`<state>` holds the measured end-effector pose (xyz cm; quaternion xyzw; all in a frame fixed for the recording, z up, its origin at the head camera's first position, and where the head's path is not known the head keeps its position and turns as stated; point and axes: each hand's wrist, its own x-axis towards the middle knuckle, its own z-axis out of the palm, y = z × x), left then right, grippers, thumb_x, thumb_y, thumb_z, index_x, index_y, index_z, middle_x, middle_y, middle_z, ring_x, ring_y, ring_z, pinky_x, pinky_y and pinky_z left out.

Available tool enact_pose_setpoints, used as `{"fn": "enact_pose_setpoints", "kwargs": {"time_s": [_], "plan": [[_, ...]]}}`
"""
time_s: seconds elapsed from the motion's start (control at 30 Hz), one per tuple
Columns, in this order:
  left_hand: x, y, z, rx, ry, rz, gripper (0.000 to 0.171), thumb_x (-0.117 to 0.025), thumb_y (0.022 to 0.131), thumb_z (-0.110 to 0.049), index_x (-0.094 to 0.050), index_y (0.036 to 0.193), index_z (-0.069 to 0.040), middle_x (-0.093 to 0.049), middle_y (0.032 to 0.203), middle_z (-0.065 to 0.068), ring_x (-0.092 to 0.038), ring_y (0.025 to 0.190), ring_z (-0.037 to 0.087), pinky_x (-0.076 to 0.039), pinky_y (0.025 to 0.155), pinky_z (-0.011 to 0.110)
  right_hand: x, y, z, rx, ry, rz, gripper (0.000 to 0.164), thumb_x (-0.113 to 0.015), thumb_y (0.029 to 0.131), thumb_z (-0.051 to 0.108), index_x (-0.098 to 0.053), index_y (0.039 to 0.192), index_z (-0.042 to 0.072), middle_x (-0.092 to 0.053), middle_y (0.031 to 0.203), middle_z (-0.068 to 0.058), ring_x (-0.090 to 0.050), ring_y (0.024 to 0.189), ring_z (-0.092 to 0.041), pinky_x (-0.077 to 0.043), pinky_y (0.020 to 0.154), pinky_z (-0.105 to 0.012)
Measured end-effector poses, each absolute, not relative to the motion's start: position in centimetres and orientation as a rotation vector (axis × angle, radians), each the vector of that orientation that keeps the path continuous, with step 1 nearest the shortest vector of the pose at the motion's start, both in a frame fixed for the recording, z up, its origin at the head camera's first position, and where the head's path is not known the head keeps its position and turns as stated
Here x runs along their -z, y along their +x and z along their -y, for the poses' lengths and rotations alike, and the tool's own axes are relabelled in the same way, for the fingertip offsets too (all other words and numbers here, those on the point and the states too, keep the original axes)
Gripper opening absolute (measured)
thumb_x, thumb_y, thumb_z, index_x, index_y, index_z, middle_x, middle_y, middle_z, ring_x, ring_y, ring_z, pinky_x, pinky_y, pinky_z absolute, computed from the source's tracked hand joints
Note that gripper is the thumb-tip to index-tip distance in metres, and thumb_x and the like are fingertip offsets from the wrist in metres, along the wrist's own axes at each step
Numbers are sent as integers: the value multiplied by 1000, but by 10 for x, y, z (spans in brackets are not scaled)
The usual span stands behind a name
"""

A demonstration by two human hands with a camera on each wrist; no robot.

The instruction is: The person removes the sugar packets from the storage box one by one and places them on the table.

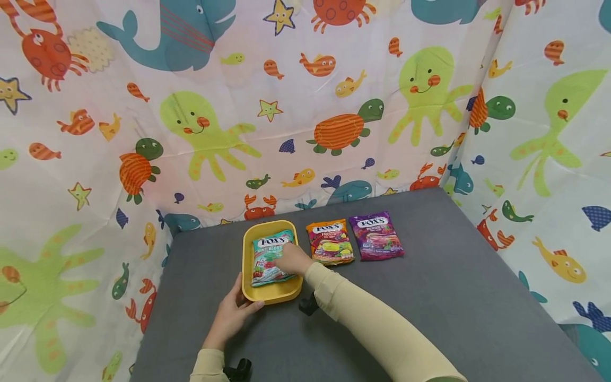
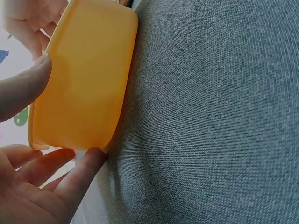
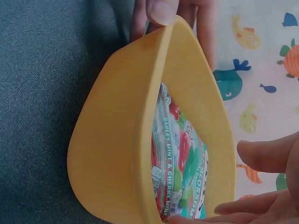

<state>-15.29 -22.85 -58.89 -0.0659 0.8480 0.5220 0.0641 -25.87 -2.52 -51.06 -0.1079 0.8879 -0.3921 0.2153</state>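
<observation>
A yellow plastic tub point(image 1: 282, 291) stands on the grey table, and a teal bag of Fox's mint candy point(image 1: 268, 260) lies inside it. My left hand point(image 1: 230, 314) holds the tub's near left corner, thumb on the near wall and fingers against the side, as the left wrist view of the tub point(image 2: 86, 79) shows. Over the candy bag is my right hand point(image 1: 292, 260). In the right wrist view its thumb point(image 3: 264, 155) stands apart and its straight fingers point(image 3: 247, 205) reach to the bag point(image 3: 180, 163), their tips partly out of frame.
Right of the tub lie an orange bag of Fox's fruit candy point(image 1: 330, 243) and a purple bag of Fox's berry candy point(image 1: 377, 237), side by side. A curtain point(image 1: 296, 48) printed with sea animals rises behind the grey table point(image 1: 429, 297) and along both sides.
</observation>
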Motion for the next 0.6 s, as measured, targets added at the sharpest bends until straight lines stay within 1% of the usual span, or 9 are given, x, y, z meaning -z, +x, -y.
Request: {"fn": "enact_pose_setpoints", "kwargs": {"time_s": [0.17, 0.23, 0.37, 0.43, 0.53, 0.57, 0.6], "plan": [[589, -152, 229, -1580, -205, -2556, 103, -78, 77, -34, -7, 152, -36, -31, 154, 3, -44, 134, 25, -47, 101, 42, 510, -259, 30, 1105, -305, -2388, 32, -62, 90, 29, -58, 107, 2, -58, 86, -8, -57, 72, -20, -47, 60, -29], [588, -152, 229, -1584, -205, -2554, 103, -78, 77, -34, -7, 152, -37, -31, 154, 2, -44, 133, 25, -47, 101, 41, 511, -260, 31, 1117, -299, -2357, 35, -62, 91, 29, -56, 112, 1, -57, 87, -7, -55, 72, -19, -46, 61, -28], [588, -153, 229, -1576, -206, -2555, 103, -78, 77, -34, -6, 151, -39, -31, 154, 2, -44, 134, 26, -47, 100, 41, 512, -261, 30, 1173, -234, -2303, 35, -61, 92, 25, -55, 114, -2, -53, 82, -8, -47, 62, -17, -42, 55, -28], [587, -153, 228, -1567, -209, -2558, 103, -78, 77, -34, -6, 151, -39, -30, 155, 2, -44, 134, 26, -47, 100, 42, 512, -262, 30, 1206, -198, -2298, 33, -61, 92, 23, -55, 113, -2, -52, 82, -8, -46, 61, -17, -42, 53, -28], [587, -153, 228, -1556, -218, -2565, 104, -78, 77, -35, -5, 151, -40, -30, 155, 3, -43, 135, 27, -47, 100, 42, 512, -263, 29, 1227, -167, -2317, 29, -61, 91, 20, -56, 109, -1, -55, 85, -8, -51, 66, -18, -44, 54, -27], [587, -153, 228, -1554, -224, -2566, 104, -78, 77, -35, -5, 151, -40, -30, 155, 3, -43, 135, 27, -47, 100, 42, 512, -263, 28, 1233, -161, -2323, 26, -62, 91, 19, -56, 107, -1, -55, 85, -8, -52, 68, -19, -45, 55, -27], [587, -154, 227, -1549, -229, -2569, 104, -78, 77, -35, -5, 151, -39, -30, 155, 3, -42, 135, 27, -47, 100, 42, 512, -263, 28, 1237, -156, -2328, 23, -61, 91, 18, -56, 102, 0, -54, 83, -8, -52, 66, -20, -44, 54, -27]]}}
